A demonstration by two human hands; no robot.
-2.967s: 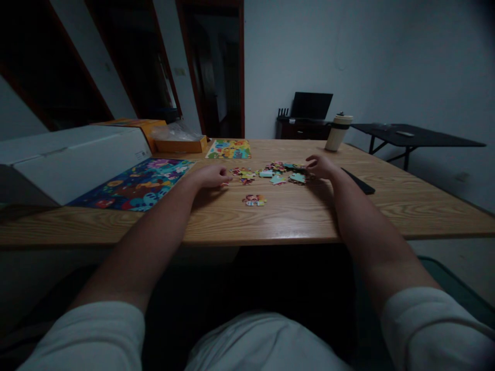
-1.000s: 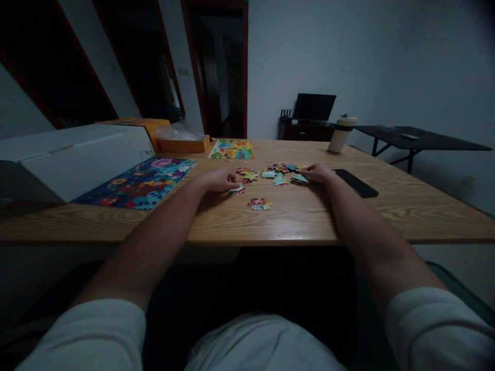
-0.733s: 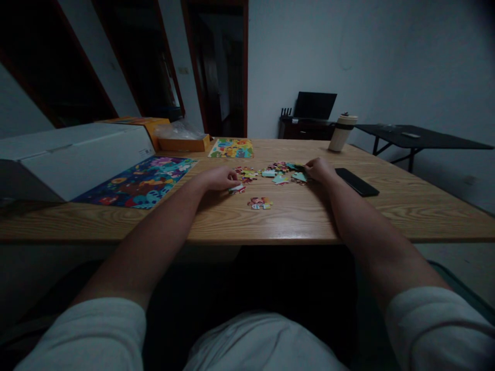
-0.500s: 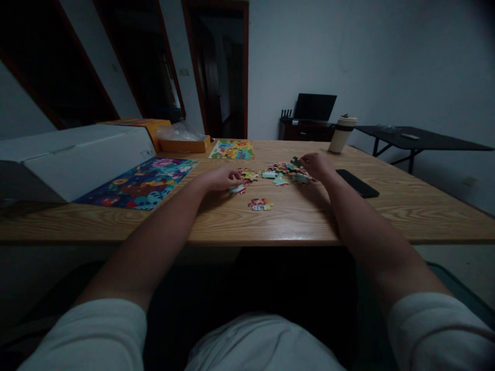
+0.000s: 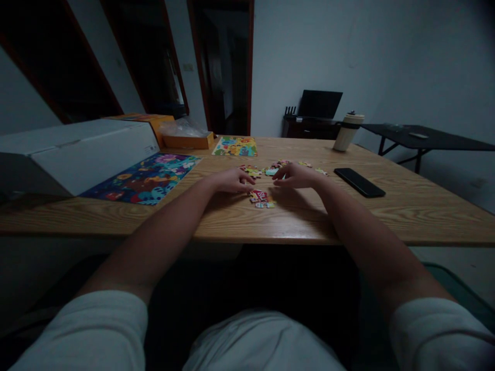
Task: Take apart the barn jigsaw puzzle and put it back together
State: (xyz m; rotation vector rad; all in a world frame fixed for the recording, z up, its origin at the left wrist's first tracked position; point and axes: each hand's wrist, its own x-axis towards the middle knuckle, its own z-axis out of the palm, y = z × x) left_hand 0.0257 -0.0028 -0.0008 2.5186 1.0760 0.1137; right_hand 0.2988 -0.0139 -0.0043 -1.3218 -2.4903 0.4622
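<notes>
Several jigsaw pieces, red, white and yellow, form a small cluster [image 5: 261, 198] on the wooden table near its front edge. My left hand [image 5: 233, 181] is at the cluster's upper left, fingers curled and apart, with its fingertips close to the red piece. Above and right of the cluster, my right hand [image 5: 296, 175] hovers with thumb and fingers apart and nothing seen between them. Behind both hands lies a loose pile of colourful pieces [image 5: 279, 165], partly hidden by my right hand. A pale green piece [image 5: 271, 171] shows between the hands.
On the left are a white box [image 5: 96, 149], a dark blue picture sheet [image 5: 150, 178] and an orange tray [image 5: 187, 140] with clear plastic. A yellow-green picture [image 5: 235, 146] lies farther back. To the right are a black phone [image 5: 359, 182] and a white cup [image 5: 347, 133].
My right hand has come left and nearer from the pile, and the dark piece it held is no longer seen. My left hand has shifted right. A red piece now shows at the front cluster.
</notes>
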